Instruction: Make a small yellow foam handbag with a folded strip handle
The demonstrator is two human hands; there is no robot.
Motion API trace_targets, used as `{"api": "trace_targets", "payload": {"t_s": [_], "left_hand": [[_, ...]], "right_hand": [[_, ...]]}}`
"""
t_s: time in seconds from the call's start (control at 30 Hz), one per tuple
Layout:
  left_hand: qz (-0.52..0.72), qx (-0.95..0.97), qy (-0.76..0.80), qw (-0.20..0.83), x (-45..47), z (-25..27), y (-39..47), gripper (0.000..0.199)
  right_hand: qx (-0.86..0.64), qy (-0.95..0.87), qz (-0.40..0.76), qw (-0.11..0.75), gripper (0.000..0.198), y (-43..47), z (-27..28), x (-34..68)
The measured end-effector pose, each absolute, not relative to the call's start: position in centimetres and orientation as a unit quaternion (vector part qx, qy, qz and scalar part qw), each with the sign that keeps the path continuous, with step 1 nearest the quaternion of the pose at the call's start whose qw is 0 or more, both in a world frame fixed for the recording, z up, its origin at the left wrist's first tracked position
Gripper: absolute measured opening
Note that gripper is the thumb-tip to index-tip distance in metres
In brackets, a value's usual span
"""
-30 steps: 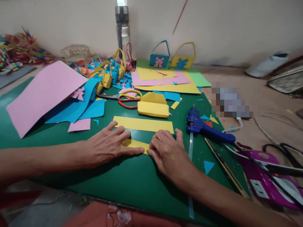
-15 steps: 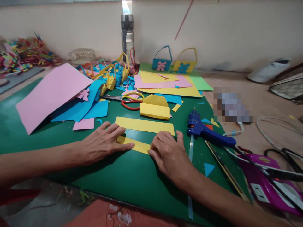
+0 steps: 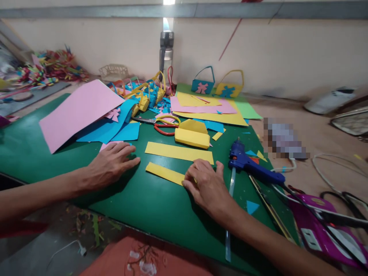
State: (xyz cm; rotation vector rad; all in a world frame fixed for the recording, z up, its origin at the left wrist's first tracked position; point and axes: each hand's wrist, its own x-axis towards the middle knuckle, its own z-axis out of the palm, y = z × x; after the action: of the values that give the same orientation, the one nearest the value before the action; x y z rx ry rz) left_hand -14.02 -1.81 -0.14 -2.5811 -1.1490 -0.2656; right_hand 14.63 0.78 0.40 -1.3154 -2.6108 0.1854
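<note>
Small papercraft workspace, green tabletop point(image 3: 161, 209), scissors point(image 3: 156, 122) and glue gun point(image 3: 244, 161) on it, decorated paper bags point(image 3: 197, 86) along its far edge

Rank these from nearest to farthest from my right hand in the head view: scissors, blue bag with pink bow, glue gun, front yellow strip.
1. Front yellow strip: touching the right hand, extending left.
2. Glue gun: just to the right.
3. Scissors: ahead and left.
4. Blue bag with pink bow: farthest, back by the wall.

Left hand point(image 3: 113, 163) palm down, fingers extended; right hand point(image 3: 205, 180) curled, knuckles up, 1 finger jutting outward.
</note>
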Motion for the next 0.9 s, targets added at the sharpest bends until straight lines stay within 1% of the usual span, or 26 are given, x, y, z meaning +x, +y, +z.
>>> {"api": "trace_targets", "payload": {"t_s": [0.07, 0.1, 0.2, 0.3, 0.4, 0.53, 0.63, 0.73, 0.9], "left_hand": [[-0.153, -0.907, -0.356, 0.164, -12.0, 0.2, -2.2, 0.034], [-0.166, -0.918, -0.328, 0.151, -10.8, 0.4, -2.4, 0.031], [-0.128, -0.946, -0.280, 0.101, -7.2, 0.1, -2.5, 0.026], [-0.097, -0.947, -0.296, 0.081, -5.5, -0.9, -2.1, 0.022], [-0.096, -0.949, -0.292, 0.064, -5.4, -1.7, -1.8, 0.023], [-0.097, -0.949, -0.297, 0.047, -5.7, -1.6, -1.8, 0.024], [-0.077, -0.948, -0.305, 0.037, -5.4, -1.2, -1.7, 0.028], [-0.053, -0.949, -0.309, 0.025, -5.0, -0.8, -1.6, 0.032], [-0.022, -0.945, -0.325, 0.006, -4.7, -0.5, -1.5, 0.041]], "right_hand": [[-0.454, -0.882, 0.070, 0.105, 0.012, 0.7, 0.5, 14.4], [-0.456, -0.881, 0.071, 0.103, 0.012, 0.7, 0.6, 14.3], [-0.463, -0.878, 0.071, 0.100, 0.010, 0.7, 0.7, 13.8], [-0.464, -0.878, 0.065, 0.093, 0.008, 0.7, 0.9, 14.0], [-0.447, -0.890, 0.018, 0.088, 0.010, 0.6, 1.4, 15.3], [-0.383, -0.916, -0.069, 0.099, 0.022, -0.7, 2.1, 17.8], [-0.333, -0.931, -0.132, 0.073, 0.024, -1.9, 2.0, 18.7], [-0.293, -0.933, -0.196, 0.066, 0.029, -2.6, 1.3, 18.7], [-0.308, -0.919, -0.236, 0.069, 0.032, -3.0, 0.7, 18.5]]}}
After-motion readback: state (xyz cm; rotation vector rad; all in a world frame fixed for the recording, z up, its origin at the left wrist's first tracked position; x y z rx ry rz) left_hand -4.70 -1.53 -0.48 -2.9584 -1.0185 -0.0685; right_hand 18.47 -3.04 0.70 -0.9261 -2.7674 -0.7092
